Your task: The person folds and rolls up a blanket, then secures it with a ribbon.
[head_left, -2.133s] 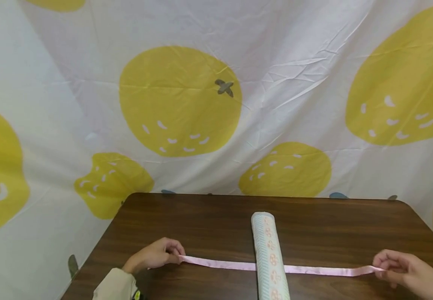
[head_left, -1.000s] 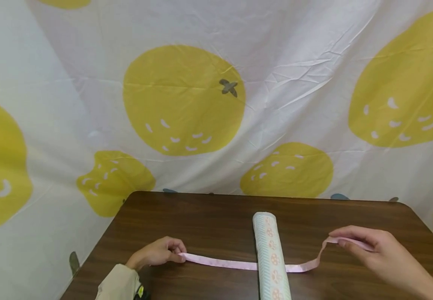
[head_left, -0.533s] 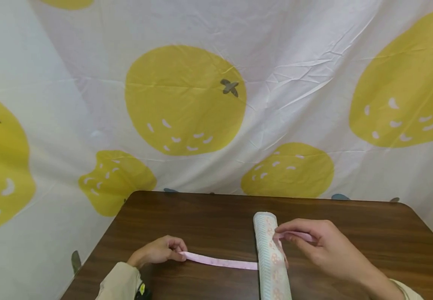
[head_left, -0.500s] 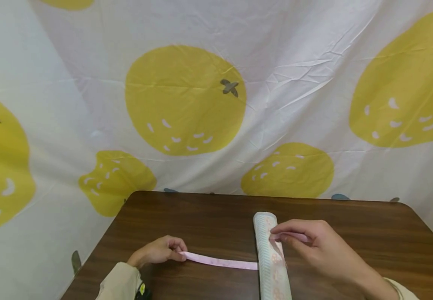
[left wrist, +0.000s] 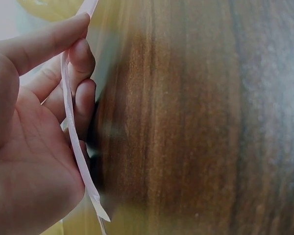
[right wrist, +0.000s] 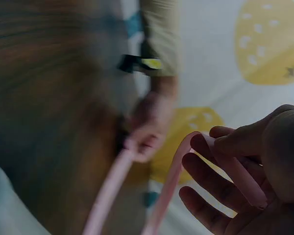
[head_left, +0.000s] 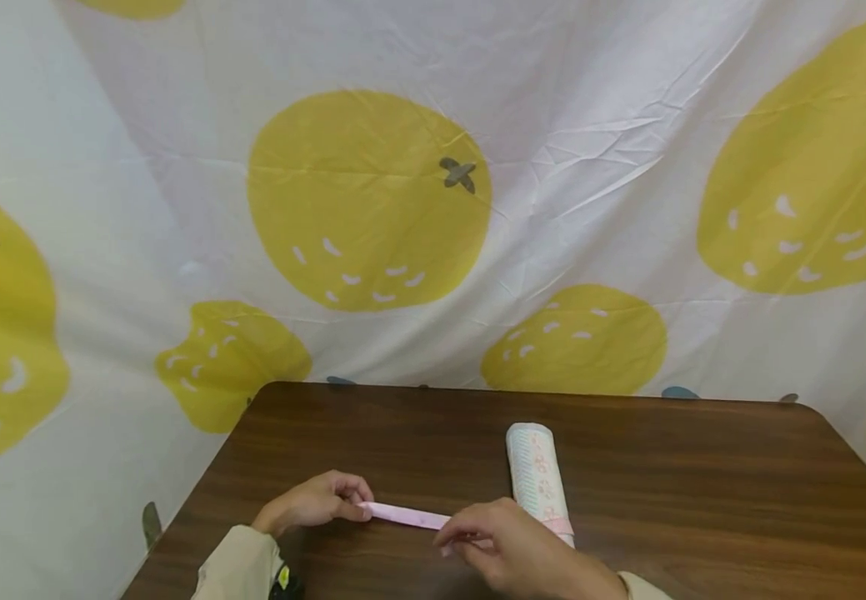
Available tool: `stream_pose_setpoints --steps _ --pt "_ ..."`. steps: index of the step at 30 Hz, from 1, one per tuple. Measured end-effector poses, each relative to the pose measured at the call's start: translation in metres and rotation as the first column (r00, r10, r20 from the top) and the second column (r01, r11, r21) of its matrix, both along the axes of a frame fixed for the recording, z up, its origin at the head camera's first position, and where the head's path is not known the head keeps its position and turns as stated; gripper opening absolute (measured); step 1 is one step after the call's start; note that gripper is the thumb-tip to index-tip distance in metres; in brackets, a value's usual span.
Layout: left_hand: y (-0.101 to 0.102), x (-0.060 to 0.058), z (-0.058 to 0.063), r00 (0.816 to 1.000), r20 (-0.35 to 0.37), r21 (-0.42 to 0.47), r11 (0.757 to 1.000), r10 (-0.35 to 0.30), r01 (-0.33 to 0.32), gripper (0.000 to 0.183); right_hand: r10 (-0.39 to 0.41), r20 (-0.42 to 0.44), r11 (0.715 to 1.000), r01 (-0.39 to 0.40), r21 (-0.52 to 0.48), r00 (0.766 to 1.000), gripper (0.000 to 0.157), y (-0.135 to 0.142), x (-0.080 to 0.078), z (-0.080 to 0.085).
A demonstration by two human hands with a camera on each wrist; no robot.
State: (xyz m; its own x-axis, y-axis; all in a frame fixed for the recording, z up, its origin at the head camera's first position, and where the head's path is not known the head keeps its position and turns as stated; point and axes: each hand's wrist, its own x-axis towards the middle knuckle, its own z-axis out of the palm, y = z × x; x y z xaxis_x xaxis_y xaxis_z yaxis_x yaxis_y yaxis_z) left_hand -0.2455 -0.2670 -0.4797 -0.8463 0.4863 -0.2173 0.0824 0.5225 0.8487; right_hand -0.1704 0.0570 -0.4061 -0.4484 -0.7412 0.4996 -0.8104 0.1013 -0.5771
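Now, patterned roll (head_left: 539, 467): on the counter (head_left: 665, 483), crossed by pink ribbon (head_left: 406, 515).
Left hand (head_left: 320, 502): left of roll, grip pinching ribbon.
Right hand (head_left: 515, 546): masking roll's near end, grip pinching ribbon too.

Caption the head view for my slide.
Left hand and right hand pinch a pink ribbon draped over a patterned roll on a table.

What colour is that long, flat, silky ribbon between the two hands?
The ribbon is pale pink, seen best in the head view.
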Motion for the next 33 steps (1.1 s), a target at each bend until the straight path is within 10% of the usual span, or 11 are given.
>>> stream_pose_setpoints --steps 16,33 --pt "-0.001 0.000 0.001 1.000 0.011 0.019 1.000 0.010 -0.010 0.016 0.058 0.116 0.953 -0.090 0.288 0.992 0.014 -0.028 -0.011 -0.066" --pt "-0.001 0.002 0.000 1.000 0.002 0.033 0.999 0.012 -0.012 0.018 0.109 0.000 0.916 -0.101 0.388 0.994 0.018 -0.037 -0.013 -0.075"
